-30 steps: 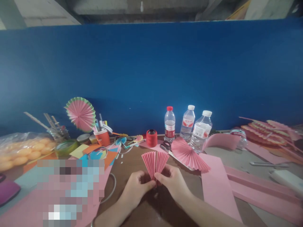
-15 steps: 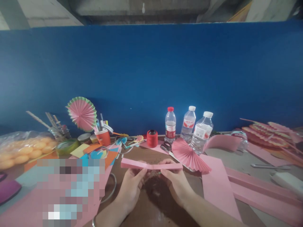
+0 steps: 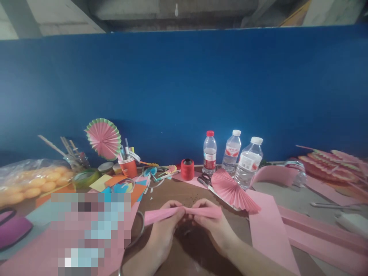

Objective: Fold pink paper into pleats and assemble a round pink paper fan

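Note:
Between my hands is a narrow strip of folded pink paper (image 3: 161, 215), pinched in at its middle with both ends flaring a little. My left hand (image 3: 168, 226) grips it just left of the middle, thumb on top. Close beside it, my right hand (image 3: 208, 222) holds the other half with its fingers curled round the centre. The fingertips behind the paper are partly hidden. Beyond my right hand lies a pleated pink paper fan (image 3: 234, 191), spread half open. A spool of red thread (image 3: 188, 170) stands behind the folded paper, with dark-handled scissors (image 3: 205, 179) nearby.
Three water bottles (image 3: 230, 153) stand by the blue partition (image 3: 184, 84). An orange cup of pens (image 3: 128, 167) and a round pleated fan (image 3: 103, 138) are at the back left. Pink sheets (image 3: 270, 230) lie on the right; a bag of orange balls (image 3: 37, 182) sits far left.
The folded paper's middle is now squeezed narrower, and its left end has tipped down. My hands have come closer together at the centre, and the view has shifted slightly.

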A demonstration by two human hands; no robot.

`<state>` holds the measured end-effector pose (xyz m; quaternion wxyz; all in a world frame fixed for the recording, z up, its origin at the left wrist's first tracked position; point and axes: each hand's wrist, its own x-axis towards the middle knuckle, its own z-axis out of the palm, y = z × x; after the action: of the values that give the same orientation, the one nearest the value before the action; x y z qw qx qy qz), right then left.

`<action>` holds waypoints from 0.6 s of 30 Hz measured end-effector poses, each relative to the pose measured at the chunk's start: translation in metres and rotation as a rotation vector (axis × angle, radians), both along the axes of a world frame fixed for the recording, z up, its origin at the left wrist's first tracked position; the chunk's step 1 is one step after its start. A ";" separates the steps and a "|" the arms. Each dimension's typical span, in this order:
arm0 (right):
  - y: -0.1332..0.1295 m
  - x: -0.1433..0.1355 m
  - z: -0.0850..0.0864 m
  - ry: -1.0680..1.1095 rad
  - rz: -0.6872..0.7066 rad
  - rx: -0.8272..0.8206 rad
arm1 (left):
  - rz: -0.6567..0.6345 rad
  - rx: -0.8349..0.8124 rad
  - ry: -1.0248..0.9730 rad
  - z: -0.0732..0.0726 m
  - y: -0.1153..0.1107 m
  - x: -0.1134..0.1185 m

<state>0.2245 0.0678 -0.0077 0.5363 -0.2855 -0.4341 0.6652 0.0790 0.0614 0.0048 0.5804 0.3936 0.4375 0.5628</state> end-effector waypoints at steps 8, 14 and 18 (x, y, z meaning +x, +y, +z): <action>0.021 0.017 -0.010 -0.527 -0.239 0.283 | -0.003 0.001 0.072 -0.019 0.012 -0.006; 0.073 0.025 0.008 -1.268 -0.281 0.412 | -0.154 -0.002 0.265 -0.023 0.010 -0.002; 0.118 0.007 0.013 -1.414 -0.343 0.318 | -0.149 0.007 0.227 -0.029 0.011 0.000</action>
<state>0.2316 0.1861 0.0053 0.2600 -0.6281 -0.7161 0.1588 0.0787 0.0724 -0.0239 0.5661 0.4883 0.4678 0.4715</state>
